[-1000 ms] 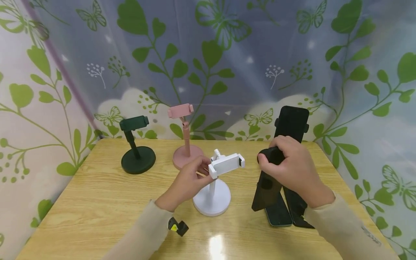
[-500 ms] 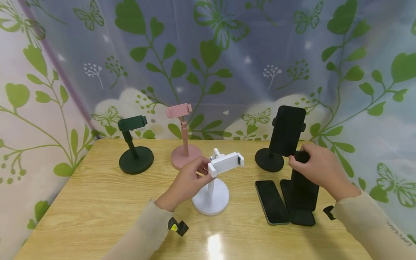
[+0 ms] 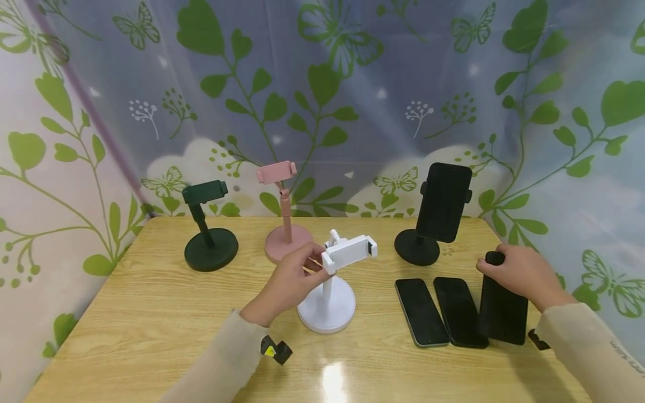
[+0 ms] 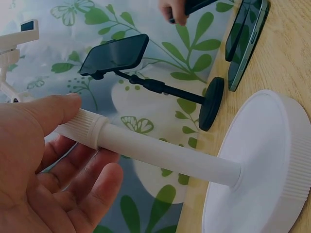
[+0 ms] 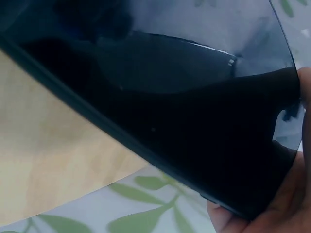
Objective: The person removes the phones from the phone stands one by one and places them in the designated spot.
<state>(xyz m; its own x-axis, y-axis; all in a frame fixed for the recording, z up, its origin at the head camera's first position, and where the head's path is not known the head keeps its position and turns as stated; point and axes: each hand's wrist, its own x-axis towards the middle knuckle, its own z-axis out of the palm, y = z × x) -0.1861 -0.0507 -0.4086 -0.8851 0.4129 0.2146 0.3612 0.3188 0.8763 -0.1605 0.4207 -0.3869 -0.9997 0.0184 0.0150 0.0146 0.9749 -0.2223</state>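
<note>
My left hand [image 3: 289, 285] grips the neck of a white phone stand [image 3: 326, 313], thumb on one side of its ribbed collar and fingers around the other. The stand's clamp [image 3: 350, 254] holds nothing. At the right, my right hand [image 3: 526, 274] pinches the top end of a black phone [image 3: 506, 313], whose lower end hangs close over the tabletop. In the right wrist view this glossy phone [image 5: 194, 131] fills most of the picture, with fingers at its edge.
Two dark phones, a left one [image 3: 422, 312] and a right one [image 3: 460, 311], lie flat beside the held phone. Behind them a black stand [image 3: 416, 247] bears an upright phone [image 3: 443, 202]. Pink [image 3: 287, 240] and green [image 3: 211, 249] stands are back left. Patterned fabric [image 3: 322, 112] hangs behind.
My right hand has carried the black phone from in front of the black stand rightward and down, past the two flat phones. My left hand has stayed on the white stand.
</note>
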